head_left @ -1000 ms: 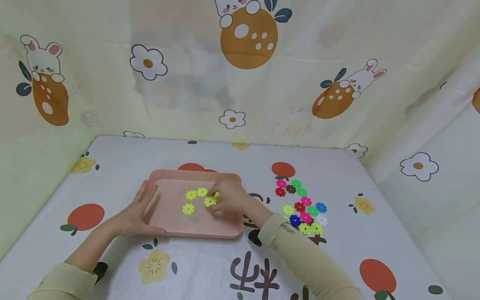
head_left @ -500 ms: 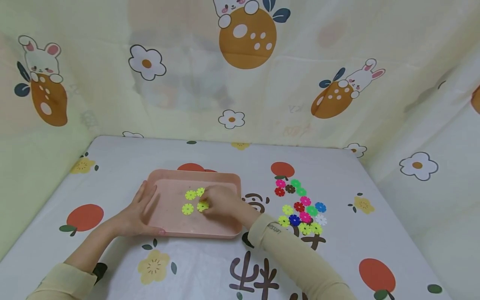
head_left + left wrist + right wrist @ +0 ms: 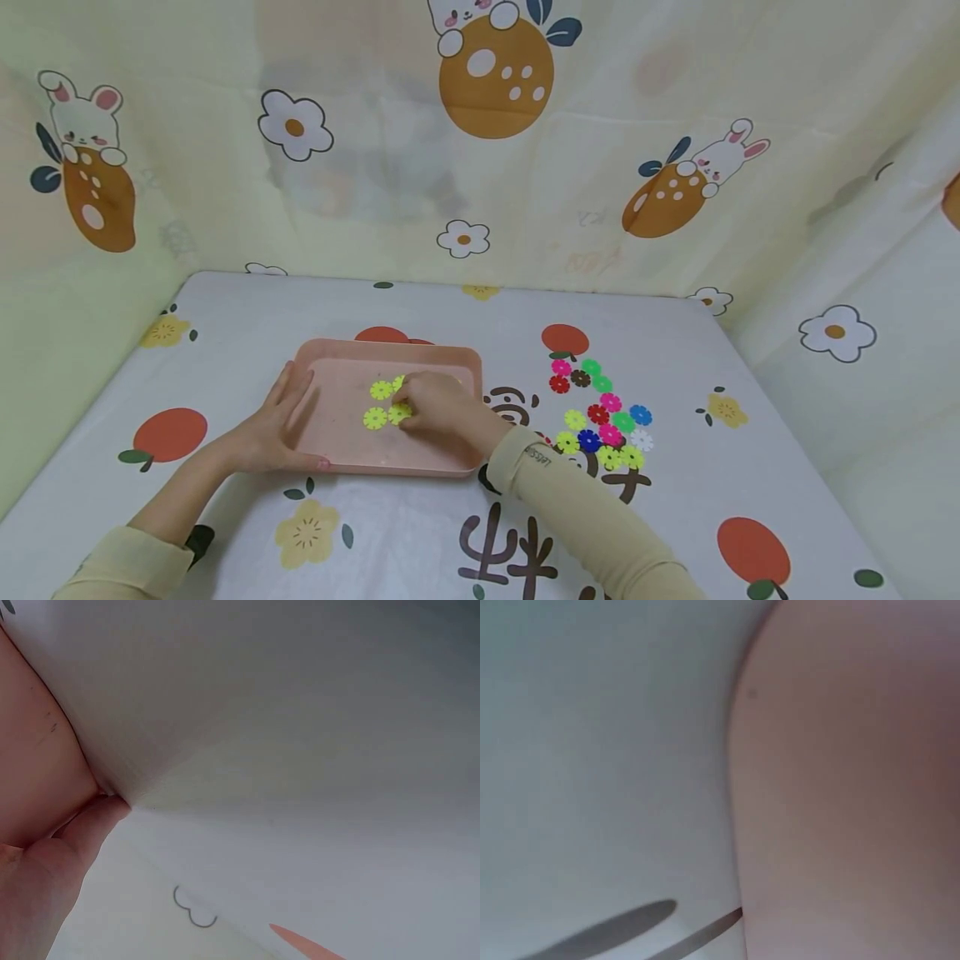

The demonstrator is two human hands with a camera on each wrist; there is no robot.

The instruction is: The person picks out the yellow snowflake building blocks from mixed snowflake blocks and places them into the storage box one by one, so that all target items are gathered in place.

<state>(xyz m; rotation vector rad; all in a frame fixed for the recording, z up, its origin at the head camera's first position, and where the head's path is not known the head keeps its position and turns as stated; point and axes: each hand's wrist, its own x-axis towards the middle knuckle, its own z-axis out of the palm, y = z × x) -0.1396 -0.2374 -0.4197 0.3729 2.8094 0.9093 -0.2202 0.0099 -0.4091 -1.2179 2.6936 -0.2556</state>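
Observation:
A pink rectangular tray (image 3: 345,457) lies on the table with several yellow notched snowflake discs (image 3: 381,390) inside. My left hand (image 3: 272,432) rests against the tray's left side, fingers spread along the rim and the thumb at the front edge. In the left wrist view a finger (image 3: 79,836) extends past the palm. Over the tray's middle, my right hand (image 3: 442,407) pinches a yellow snowflake disc (image 3: 398,414) near the others; its fingertips are partly hidden. One more disc behind it is half covered. The right wrist view is blurred, mostly skin.
Right of the tray is a loose scatter of snowflake discs (image 3: 611,433) in pink, green, red, blue, white, brown and yellow. The right forearm (image 3: 577,508) passes in front of them. A patterned cloth (image 3: 405,542) covers the table, and a printed curtain (image 3: 360,200) hangs behind.
My right hand has moved left within the tray, bringing the yellow disc close beside the other yellow discs. The left hand and the tray have stayed in place.

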